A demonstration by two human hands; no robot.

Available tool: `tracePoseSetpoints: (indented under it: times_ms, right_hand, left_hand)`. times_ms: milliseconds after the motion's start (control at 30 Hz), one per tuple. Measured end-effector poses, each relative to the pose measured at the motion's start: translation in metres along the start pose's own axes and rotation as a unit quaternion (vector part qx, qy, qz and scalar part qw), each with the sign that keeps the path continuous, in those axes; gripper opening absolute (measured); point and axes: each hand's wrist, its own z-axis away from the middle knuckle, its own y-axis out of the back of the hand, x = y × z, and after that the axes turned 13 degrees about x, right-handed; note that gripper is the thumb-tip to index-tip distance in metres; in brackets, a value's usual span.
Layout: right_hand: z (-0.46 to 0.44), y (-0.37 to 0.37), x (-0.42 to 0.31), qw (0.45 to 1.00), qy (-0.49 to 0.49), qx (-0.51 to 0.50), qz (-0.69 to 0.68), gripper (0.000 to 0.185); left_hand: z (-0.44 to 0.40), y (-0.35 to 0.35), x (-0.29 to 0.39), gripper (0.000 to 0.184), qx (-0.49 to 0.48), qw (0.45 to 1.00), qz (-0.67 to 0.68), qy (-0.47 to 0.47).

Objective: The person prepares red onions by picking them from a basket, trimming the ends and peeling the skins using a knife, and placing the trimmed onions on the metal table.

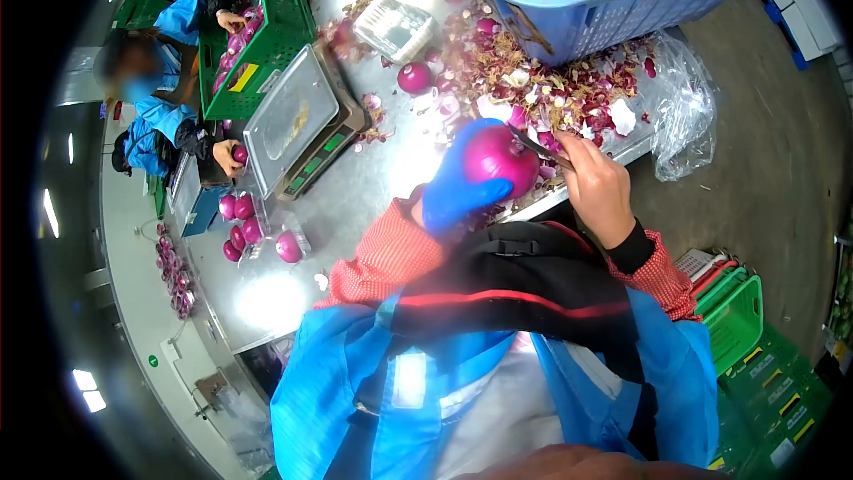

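My left hand (451,188), in a blue glove, is wrapped round a large peeled red onion (499,164) above the table's near edge. A dark, thin blade, seemingly a small knife (540,148), is gripped in my bare right hand (601,188). Its tip lies against or very close to the onion's upper right side; exact contact cannot be made out. Just beyond my hands, onion skins and root trimmings (569,93) cover the metal table (355,182). Another red onion (414,78) rests farther back on the tabletop.
A blue basket (613,22) with onions stands at the back right, beside a clear plastic bag (686,116). At left are a weighing scale (324,124), a green crate (267,80) of onions and packed onions (244,229). A co-worker's hand (229,157) holds an onion.
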Motion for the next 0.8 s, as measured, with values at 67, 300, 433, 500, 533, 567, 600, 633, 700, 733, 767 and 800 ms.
tracePoseSetpoints:
  times_ms: [67,300,433,500,533,567,600,633,700,733,767,800]
  right_hand:
    - [-0.005,0.001,-0.01,0.992,-0.048,0.009,-0.114,0.046]
    - [-0.024,-0.003,-0.006,0.934,-0.164,-0.078,-0.309,0.04]
    - [-0.029,0.002,-0.005,0.951,-0.102,-0.179,-0.231,0.022]
    - [-0.015,-0.008,-0.02,0.971,0.012,-0.123,-0.204,0.016]
    - [-0.01,-0.006,-0.028,0.965,0.0,-0.139,-0.224,0.015]
    - [-0.009,-0.005,-0.033,0.958,-0.011,-0.153,-0.243,0.014]
    - [-0.004,-0.01,-0.027,0.952,-0.055,-0.126,-0.272,0.015]
    - [-0.001,-0.014,-0.024,0.892,-0.225,-0.086,-0.383,0.023]
    - [-0.01,-0.01,0.0,0.892,-0.313,-0.122,-0.301,0.032]
    - [-0.009,-0.018,0.005,0.926,-0.245,-0.096,-0.27,0.044]
    - [-0.008,-0.022,0.007,0.874,-0.307,-0.15,-0.345,0.048]
    - [-0.009,-0.025,0.009,0.809,-0.365,-0.203,-0.412,0.053]
  left_hand:
    - [-0.004,0.001,-0.006,0.077,0.016,0.998,-0.053,-0.036]
    - [-0.01,0.001,-0.013,0.079,-0.021,0.976,-0.189,-0.11]
    - [-0.012,0.011,-0.031,0.081,0.024,0.953,-0.264,-0.149]
    - [-0.017,0.021,-0.049,0.082,0.054,0.932,-0.296,-0.204]
    - [-0.017,0.022,-0.048,0.083,0.058,0.943,-0.27,-0.187]
    - [-0.017,0.021,-0.044,0.083,0.059,0.953,-0.243,-0.171]
    - [-0.018,0.021,-0.04,0.084,0.063,0.962,-0.215,-0.155]
    - [-0.015,0.02,-0.034,0.086,0.073,0.97,-0.194,-0.129]
    - [-0.011,0.021,-0.025,0.089,0.093,0.981,-0.148,-0.08]
    - [-0.01,0.023,-0.027,0.093,0.083,0.989,-0.106,-0.062]
    - [-0.008,0.027,-0.033,0.093,0.091,0.988,-0.104,-0.071]
    - [-0.007,0.03,-0.042,0.094,0.099,0.987,-0.101,-0.079]
